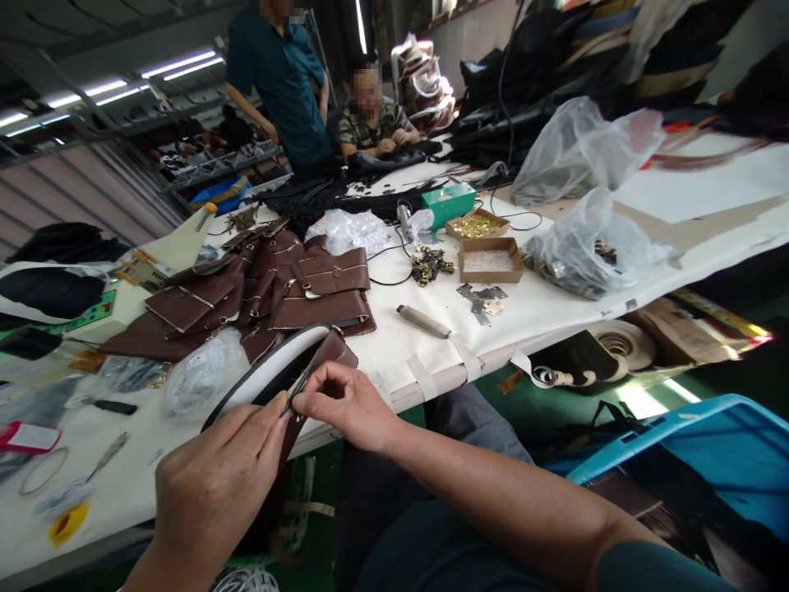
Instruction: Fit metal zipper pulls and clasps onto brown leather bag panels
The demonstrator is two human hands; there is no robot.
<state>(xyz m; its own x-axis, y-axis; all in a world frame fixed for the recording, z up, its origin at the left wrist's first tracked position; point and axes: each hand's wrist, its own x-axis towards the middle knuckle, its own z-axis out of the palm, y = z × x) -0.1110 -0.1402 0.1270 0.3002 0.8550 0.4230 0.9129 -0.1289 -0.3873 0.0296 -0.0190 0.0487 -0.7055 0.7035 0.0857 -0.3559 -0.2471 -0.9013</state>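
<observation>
The left hand point(213, 477) is closed on the edge of a brown bag point(336, 351), and the right hand point(354, 403) pinches that same edge between thumb and forefinger; whether a small part sits between the fingertips is hidden. The bag is at the table's near edge, its pale rim curving up behind the hands and its lower part hanging below the tabletop. With the weight partly unsupported, a loosened left grip could let it slide toward the lap, and the pinched edge could slip or twist if the hands pull unevenly. Anything small dropped here could fall to the floor. On the white table point(542, 312), a pile of brown bags point(320, 284) lies just beyond, with a wrapped stick point(424, 321) to its right, then metal plates point(481, 300), dark clasps point(428, 265), a card box point(493, 274) and a green box point(449, 204). Yellow tape point(67, 524) lies near the left corner. A blue crate point(740, 411) stands at the right, below the tabletop. Across the table one person point(283, 90) stands and another point(376, 123) sits over dark material, under strip lights.
</observation>
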